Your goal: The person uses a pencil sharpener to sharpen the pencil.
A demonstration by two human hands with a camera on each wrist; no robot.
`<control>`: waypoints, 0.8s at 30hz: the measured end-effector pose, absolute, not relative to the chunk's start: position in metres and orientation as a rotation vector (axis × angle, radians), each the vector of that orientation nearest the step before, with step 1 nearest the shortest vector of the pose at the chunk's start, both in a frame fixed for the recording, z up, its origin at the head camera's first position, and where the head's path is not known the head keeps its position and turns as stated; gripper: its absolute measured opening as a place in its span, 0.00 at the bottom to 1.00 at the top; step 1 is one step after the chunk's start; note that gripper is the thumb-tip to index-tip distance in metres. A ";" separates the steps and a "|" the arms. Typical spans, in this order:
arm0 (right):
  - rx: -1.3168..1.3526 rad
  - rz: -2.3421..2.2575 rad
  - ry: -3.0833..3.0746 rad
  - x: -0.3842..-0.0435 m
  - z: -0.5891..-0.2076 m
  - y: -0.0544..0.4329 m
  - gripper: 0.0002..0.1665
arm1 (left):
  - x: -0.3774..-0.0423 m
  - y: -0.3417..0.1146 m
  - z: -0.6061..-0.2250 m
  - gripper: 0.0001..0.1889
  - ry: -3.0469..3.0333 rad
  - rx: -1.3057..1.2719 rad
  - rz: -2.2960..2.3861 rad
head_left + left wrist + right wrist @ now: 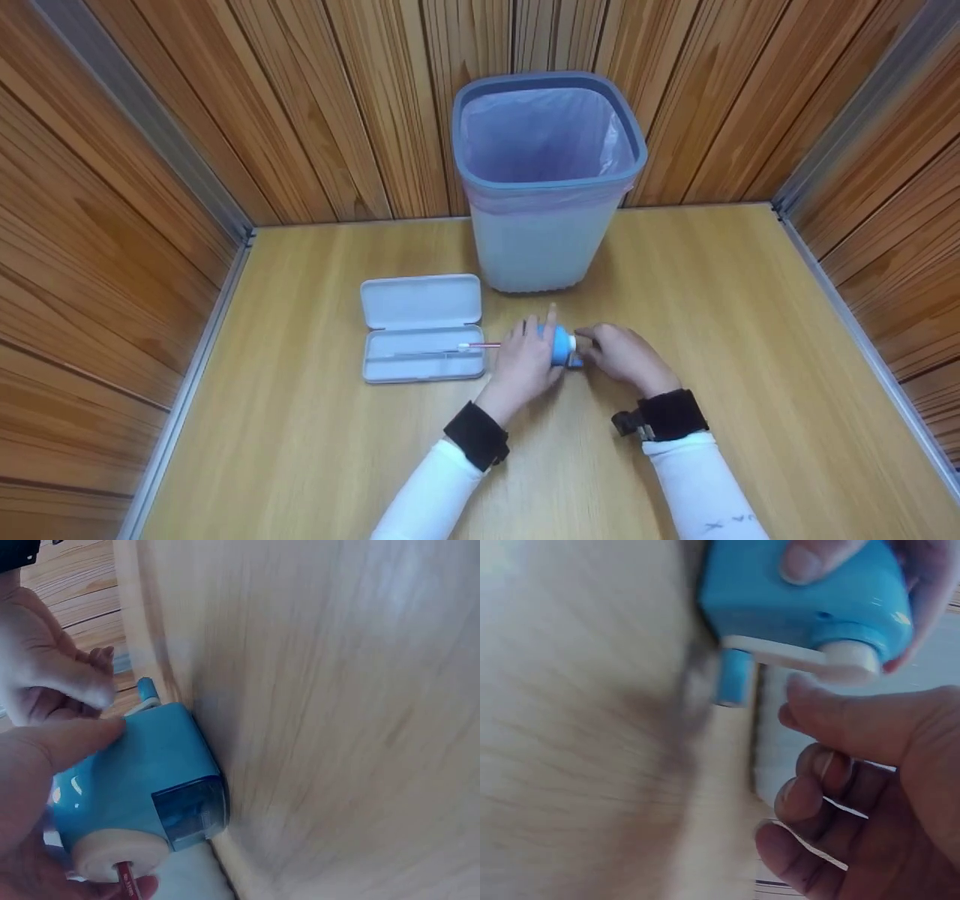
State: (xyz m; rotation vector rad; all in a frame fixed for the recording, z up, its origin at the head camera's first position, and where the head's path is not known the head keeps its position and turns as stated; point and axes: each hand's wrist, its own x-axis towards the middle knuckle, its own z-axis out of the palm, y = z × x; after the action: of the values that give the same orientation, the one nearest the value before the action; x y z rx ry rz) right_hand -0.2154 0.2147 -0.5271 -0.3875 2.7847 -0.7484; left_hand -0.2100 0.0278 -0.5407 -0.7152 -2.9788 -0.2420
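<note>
A blue crank pencil sharpener [561,345] stands on the table, and my left hand [527,354] grips its body. In the left wrist view a red pencil [129,881] sticks into the round port of the sharpener [142,772]. Its white-tipped end points left in the head view. My right hand [621,355] is beside the crank side, fingers loosely bent and holding nothing. The right wrist view has the crank's blue knob [735,677] hanging down from a white arm. The right thumb lies close to that arm; whether they touch I cannot tell.
An opened pencil case [424,367] with a divider lies left of my left hand, its lid folded back. Behind the hands stands a tall waste bin [551,232] with a grey rim and a liner. Wood-panelled walls enclose the table [315,450] on three sides.
</note>
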 end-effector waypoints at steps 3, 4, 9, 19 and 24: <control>-0.390 -0.772 2.846 -0.215 -0.519 0.214 0.21 | -0.208 0.019 -0.533 0.53 -3.025 -0.702 -0.413; -0.408 -0.788 2.874 -0.215 -0.517 0.213 0.21 | -0.208 0.015 -0.530 0.53 -3.042 -0.699 -0.464; -0.532 -0.911 2.958 -0.216 -0.511 0.203 0.21 | -0.207 -0.009 -0.520 0.48 -3.024 -0.713 -0.632; -0.749 -0.946 2.877 -0.221 -0.526 0.171 0.35 | -0.210 -0.032 -0.536 0.22 -2.815 -0.715 -0.502; -0.740 -0.913 2.845 -0.224 -0.533 0.158 0.35 | -0.212 -0.032 -0.546 0.15 -2.750 -0.736 -0.419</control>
State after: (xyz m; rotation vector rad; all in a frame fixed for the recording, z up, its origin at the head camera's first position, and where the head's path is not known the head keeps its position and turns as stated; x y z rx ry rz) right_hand -0.2243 0.1581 -0.5327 -0.7399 2.8450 -0.9130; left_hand -0.2118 -0.0322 -0.5456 -0.7358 -2.7504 -0.4186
